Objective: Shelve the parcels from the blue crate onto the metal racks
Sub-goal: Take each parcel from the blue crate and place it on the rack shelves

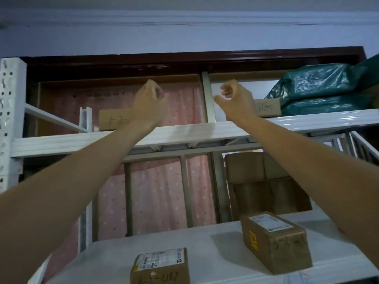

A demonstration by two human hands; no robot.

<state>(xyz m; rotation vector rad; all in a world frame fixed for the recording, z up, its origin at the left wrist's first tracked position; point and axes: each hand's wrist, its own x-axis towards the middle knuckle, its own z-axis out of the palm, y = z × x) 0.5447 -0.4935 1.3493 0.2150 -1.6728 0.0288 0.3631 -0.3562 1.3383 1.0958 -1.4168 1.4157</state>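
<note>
Both my arms reach up over the top beam (82,141) of the white metal rack. My left hand (148,101) is above a flat brown parcel (111,120) with handwritten numbers, fingers loosely curled, holding nothing. My right hand (235,99) hovers with fingers apart and empty, just left of another brown parcel (268,108) marked with numbers on the top shelf. On the lower shelf (205,253) lie two labelled cardboard parcels: one (162,267) at the front centre, one (274,240) to the right. The blue crate is out of view.
Green plastic-wrapped bundles (320,91) fill the top shelf's right end. Stacked plain cartons (264,181) stand at the back right of the lower shelf. A perforated white upright (10,111) stands at left. Behind the rack hangs a pink dotted curtain (160,191) in a dark wooden frame.
</note>
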